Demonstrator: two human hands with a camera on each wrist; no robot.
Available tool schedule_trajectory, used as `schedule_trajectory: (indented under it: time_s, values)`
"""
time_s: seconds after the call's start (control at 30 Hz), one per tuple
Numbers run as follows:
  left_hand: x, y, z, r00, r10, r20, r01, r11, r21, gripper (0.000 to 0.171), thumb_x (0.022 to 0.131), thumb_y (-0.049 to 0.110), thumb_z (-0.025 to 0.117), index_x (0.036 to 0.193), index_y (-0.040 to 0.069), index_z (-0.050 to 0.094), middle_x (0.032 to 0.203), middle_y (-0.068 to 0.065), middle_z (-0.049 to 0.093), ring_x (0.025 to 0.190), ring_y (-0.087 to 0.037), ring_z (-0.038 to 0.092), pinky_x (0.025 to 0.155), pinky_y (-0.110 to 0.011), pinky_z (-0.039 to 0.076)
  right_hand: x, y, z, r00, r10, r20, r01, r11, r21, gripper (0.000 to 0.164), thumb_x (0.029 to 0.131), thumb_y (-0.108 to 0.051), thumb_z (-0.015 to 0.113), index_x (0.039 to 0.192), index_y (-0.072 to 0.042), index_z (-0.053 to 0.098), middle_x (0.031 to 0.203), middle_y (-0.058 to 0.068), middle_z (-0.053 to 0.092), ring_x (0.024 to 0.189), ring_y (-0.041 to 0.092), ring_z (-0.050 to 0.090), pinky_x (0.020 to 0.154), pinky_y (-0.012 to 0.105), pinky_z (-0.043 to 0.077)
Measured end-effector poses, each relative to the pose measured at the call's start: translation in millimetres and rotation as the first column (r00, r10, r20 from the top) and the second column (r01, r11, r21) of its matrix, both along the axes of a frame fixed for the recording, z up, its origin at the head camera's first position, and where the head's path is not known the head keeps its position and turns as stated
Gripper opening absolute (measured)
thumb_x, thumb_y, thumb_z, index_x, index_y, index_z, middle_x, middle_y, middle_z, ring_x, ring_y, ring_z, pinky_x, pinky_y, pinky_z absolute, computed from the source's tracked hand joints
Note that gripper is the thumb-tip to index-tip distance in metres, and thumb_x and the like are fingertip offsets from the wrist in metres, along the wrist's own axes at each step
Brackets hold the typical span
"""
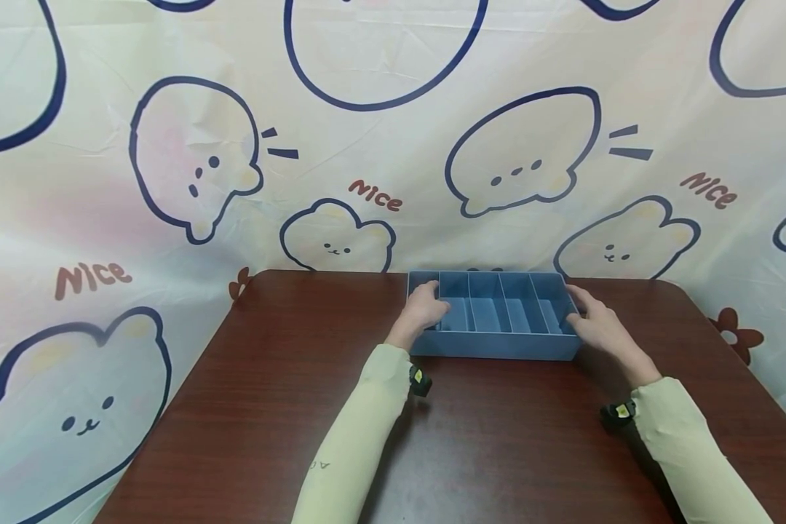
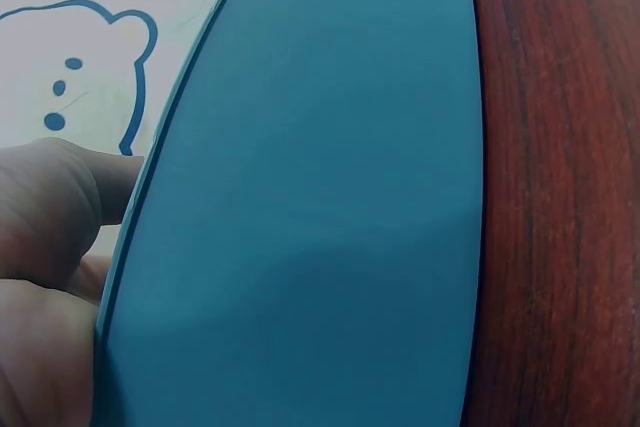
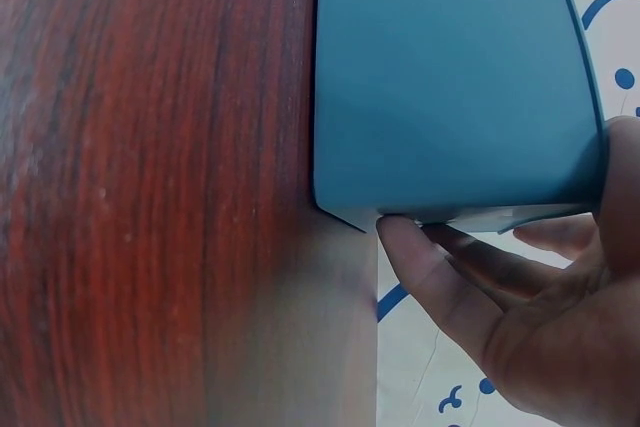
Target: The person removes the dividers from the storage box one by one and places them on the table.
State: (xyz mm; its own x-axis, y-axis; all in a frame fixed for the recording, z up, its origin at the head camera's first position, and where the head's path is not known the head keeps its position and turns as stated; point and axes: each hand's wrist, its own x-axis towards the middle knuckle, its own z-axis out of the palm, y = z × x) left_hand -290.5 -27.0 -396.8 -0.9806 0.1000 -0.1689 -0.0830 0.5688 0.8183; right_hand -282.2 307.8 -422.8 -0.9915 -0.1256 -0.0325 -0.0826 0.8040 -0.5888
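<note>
A blue divided storage box (image 1: 491, 346) stands near the far edge of the table, its long front wall toward me. Upright dividers split it into several compartments. My left hand (image 1: 423, 307) reaches over the front rim at the leftmost compartment, fingers and thumb bent at the first divider. In the left wrist view the front wall (image 2: 310, 177) hides part of those fingers. The right end of the box is gripped by my right hand (image 1: 599, 327), thumb over the rim. Its fingertips (image 3: 405, 237) press the outside of the end wall in the right wrist view.
The dark brown wooden table (image 1: 236, 407) extends in front of the box and to both sides. Right behind it hangs a pale cloth backdrop (image 1: 419, 145) printed with cartoon animals. Both wrists wear small black devices, such as the left wrist device (image 1: 420, 381).
</note>
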Motion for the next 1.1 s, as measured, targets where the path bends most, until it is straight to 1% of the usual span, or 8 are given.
schedule_trajectory:
  time_s: [0.17, 0.3, 0.5, 0.63, 0.73, 0.93, 1.03, 1.1]
  values:
    - [0.4, 0.9, -0.7, 1.0, -0.001, -0.023, 0.0, 1.0, -0.025, 0.062, 0.096, 0.013, 0.056, 0.153, 0.007, 0.032, 0.157, -0.015, 0.036, 0.137, -0.032, 0.044, 0.111, -0.049, 0.039, 0.7, -0.3, 0.8, 1.0, -0.004, 0.005, 0.004, 1.0, -0.003, 0.066, 0.098, -0.012, 0.039, 0.157, -0.007, 0.012, 0.157, 0.032, 0.021, 0.132, 0.058, 0.036, 0.101, 0.072, 0.033]
    - [0.8, 0.9, -0.8, 1.0, 0.002, -0.027, -0.002, 1.0, -0.026, 0.062, 0.096, 0.013, 0.056, 0.153, 0.007, 0.032, 0.157, -0.015, 0.036, 0.132, -0.031, 0.047, 0.109, -0.047, 0.042, 1.5, -1.1, 1.6, 1.0, -0.005, 0.007, 0.005, 1.0, -0.007, 0.065, 0.098, -0.013, 0.039, 0.157, -0.007, 0.012, 0.156, 0.032, 0.022, 0.131, 0.059, 0.037, 0.1, 0.072, 0.034]
    - [0.9, 0.1, -0.8, 1.0, 0.001, -0.021, -0.002, 1.0, -0.021, 0.062, 0.096, 0.013, 0.055, 0.153, 0.008, 0.032, 0.157, -0.013, 0.035, 0.131, -0.031, 0.047, 0.105, -0.045, 0.044, 1.8, -2.0, 1.5, 1.0, -0.006, 0.007, 0.006, 1.0, -0.008, 0.065, 0.098, -0.013, 0.039, 0.157, -0.007, 0.013, 0.156, 0.033, 0.023, 0.131, 0.058, 0.037, 0.099, 0.072, 0.034]
    - [0.7, -0.2, -0.8, 1.0, -0.005, -0.02, 0.004, 1.0, -0.026, 0.062, 0.096, 0.013, 0.055, 0.153, 0.009, 0.031, 0.158, -0.013, 0.035, 0.134, -0.03, 0.046, 0.106, -0.045, 0.044, 2.1, -1.2, 1.6, 1.0, -0.008, 0.009, 0.008, 1.0, -0.003, 0.065, 0.098, -0.013, 0.038, 0.157, -0.007, 0.012, 0.156, 0.033, 0.023, 0.132, 0.058, 0.037, 0.1, 0.072, 0.034]
    - [0.6, 0.3, -0.9, 1.0, -0.011, -0.022, 0.01, 0.999, -0.034, 0.062, 0.096, 0.013, 0.055, 0.153, 0.009, 0.031, 0.157, -0.013, 0.036, 0.13, -0.029, 0.048, 0.102, -0.043, 0.046, 1.7, -0.2, 1.3, 1.0, -0.011, 0.008, 0.011, 1.0, -0.004, 0.066, 0.097, -0.013, 0.037, 0.157, -0.007, 0.012, 0.156, 0.033, 0.023, 0.132, 0.058, 0.036, 0.1, 0.072, 0.034]
    - [1.3, 0.9, -1.5, 0.999, -0.021, -0.04, 0.019, 0.998, -0.053, 0.062, 0.096, 0.015, 0.055, 0.153, 0.009, 0.031, 0.155, -0.013, 0.039, 0.113, -0.025, 0.055, 0.09, -0.037, 0.049, 1.4, 0.0, 1.8, 1.0, -0.018, 0.007, 0.018, 1.0, -0.005, 0.066, 0.098, -0.013, 0.038, 0.157, -0.007, 0.012, 0.156, 0.033, 0.023, 0.132, 0.058, 0.036, 0.1, 0.072, 0.034]
    - [1.3, 1.0, -2.4, 0.998, -0.028, -0.05, 0.024, 0.997, -0.071, 0.063, 0.096, 0.016, 0.055, 0.153, 0.009, 0.03, 0.154, -0.014, 0.041, 0.087, -0.021, 0.061, 0.085, -0.036, 0.049, 2.1, -0.8, 2.4, 1.0, -0.014, 0.007, 0.014, 1.0, -0.005, 0.065, 0.098, -0.012, 0.038, 0.157, -0.007, 0.011, 0.155, 0.034, 0.023, 0.132, 0.059, 0.036, 0.1, 0.072, 0.034]
    - [1.2, 0.8, -3.0, 0.999, -0.028, -0.045, 0.025, 0.996, -0.08, 0.063, 0.096, 0.017, 0.055, 0.154, 0.009, 0.03, 0.154, -0.013, 0.041, 0.068, -0.018, 0.058, 0.08, -0.035, 0.05, 2.9, -1.8, 2.8, 1.0, -0.011, 0.008, 0.011, 1.0, -0.009, 0.065, 0.098, -0.012, 0.038, 0.157, -0.007, 0.011, 0.155, 0.034, 0.023, 0.132, 0.058, 0.036, 0.1, 0.072, 0.034]
